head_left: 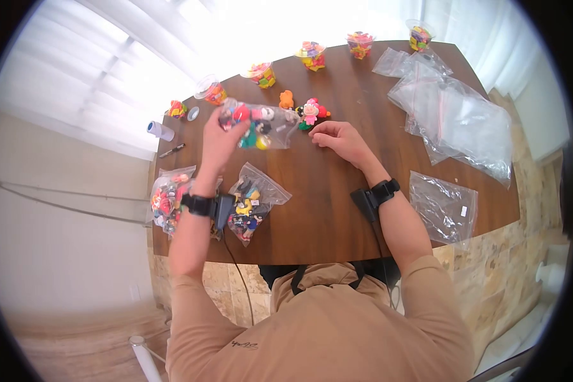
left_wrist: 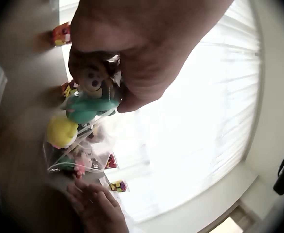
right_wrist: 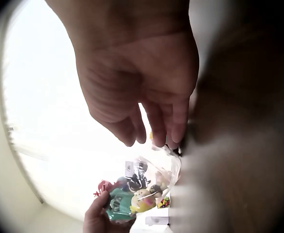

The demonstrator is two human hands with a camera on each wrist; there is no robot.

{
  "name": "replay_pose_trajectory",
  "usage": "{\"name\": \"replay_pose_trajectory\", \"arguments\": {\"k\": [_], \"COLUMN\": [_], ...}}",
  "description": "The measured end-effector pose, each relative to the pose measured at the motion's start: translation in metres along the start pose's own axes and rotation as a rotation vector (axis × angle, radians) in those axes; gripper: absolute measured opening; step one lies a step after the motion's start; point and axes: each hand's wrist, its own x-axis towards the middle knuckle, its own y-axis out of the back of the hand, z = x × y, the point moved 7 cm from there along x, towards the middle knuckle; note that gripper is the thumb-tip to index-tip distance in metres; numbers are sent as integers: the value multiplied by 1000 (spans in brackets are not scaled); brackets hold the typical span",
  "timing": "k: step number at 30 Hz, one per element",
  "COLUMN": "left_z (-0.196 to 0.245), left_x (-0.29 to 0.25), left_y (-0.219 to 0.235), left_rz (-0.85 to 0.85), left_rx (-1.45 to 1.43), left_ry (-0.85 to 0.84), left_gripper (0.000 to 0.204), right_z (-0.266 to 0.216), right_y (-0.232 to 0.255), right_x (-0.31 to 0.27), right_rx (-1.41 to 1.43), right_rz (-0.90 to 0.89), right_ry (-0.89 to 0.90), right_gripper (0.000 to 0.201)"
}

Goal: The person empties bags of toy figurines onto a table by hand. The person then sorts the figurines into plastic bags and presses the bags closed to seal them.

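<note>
My left hand (head_left: 219, 141) grips a clear zip bag (head_left: 277, 131) of small colourful figures by one end, above the table. In the left wrist view a green figure (left_wrist: 83, 108) and a yellow one (left_wrist: 62, 131) show through the plastic, below the left hand (left_wrist: 132, 53). My right hand (head_left: 342, 143) hovers just right of the bag, fingers loosely bent; in the right wrist view nothing shows between the fingers of this hand (right_wrist: 142, 82). Behind the bag, a pink figure (head_left: 311, 112) with red and green pieces and an orange figure (head_left: 286, 99) are on the table.
Two filled bags, one colourful (head_left: 165, 202) and one darker (head_left: 251, 202), lie front left. Empty clear bags (head_left: 458, 118) cover the right side, another (head_left: 444, 207) nearer. Cups of colourful pieces (head_left: 312, 57) line the far edge. A white bottle (head_left: 161, 131) and pen (head_left: 172, 151) lie left.
</note>
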Motion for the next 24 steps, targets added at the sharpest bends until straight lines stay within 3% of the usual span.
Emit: {"name": "replay_pose_trajectory", "arguments": {"k": [1, 3, 4, 6, 15, 18, 24], "left_z": [4, 29, 33, 37, 67, 83, 118], "left_x": [9, 27, 33, 44, 66, 71, 67], "left_y": [2, -4, -6, -24, -46, -52, -66], "left_rz": [11, -54, -45, -72, -40, -66, -90], "left_rx": [2, 399, 400, 864, 921, 1061, 1046], "left_ry": [2, -226, -225, -167, -364, -437, -584], "left_gripper": [41, 51, 51, 69, 42, 39, 39], "right_z": [0, 2, 5, 4, 5, 6, 8], "right_y": [-2, -3, -3, -2, -1, -2, -3], "right_x": [1, 3, 4, 4, 3, 3, 4], "right_rx": [2, -43, -90, -69, -41, -58, -119], "right_rz": [-1, -39, -61, -61, -80, -81, -87], "right_ry": [-1, -34, -70, -70, -53, -54, -54], "right_gripper": [18, 19, 19, 19, 18, 18, 18]}}
